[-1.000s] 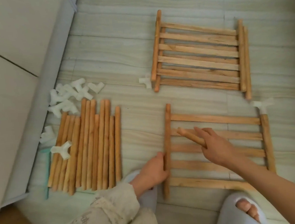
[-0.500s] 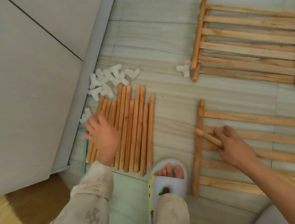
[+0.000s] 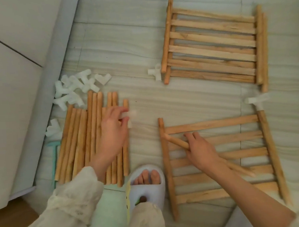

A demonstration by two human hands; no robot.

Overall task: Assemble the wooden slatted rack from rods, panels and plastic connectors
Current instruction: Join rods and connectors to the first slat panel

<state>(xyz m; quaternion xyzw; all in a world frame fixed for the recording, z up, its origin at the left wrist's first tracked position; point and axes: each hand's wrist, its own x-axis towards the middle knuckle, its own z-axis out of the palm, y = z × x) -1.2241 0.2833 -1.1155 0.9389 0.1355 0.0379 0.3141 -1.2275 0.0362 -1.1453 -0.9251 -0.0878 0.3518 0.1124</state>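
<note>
Left hand (image 3: 113,134) is pinching a light, slick plastic connector (image 3: 127,118) at 9 o'clock; right hand (image 3: 200,149) is gripping a stiff rod (image 3: 177,143) mid-length.

A strip of pale striped tile floor (image 3: 144,103) lies bare between the row of loose wooden rods (image 3: 85,137) and the near slatted wooden panel (image 3: 221,154); the left hand (image 3: 112,134), pinching a translucent white plastic connector (image 3: 127,115), hangs at its left edge. A slippered foot (image 3: 147,182) blocks the strip's near end. Leftward, the heap of white plastic connectors (image 3: 74,89) and the grey cabinet base (image 3: 55,81) close the way. Between the near panel and the far slatted wooden panels (image 3: 211,42) runs another bare band of floor.
</note>
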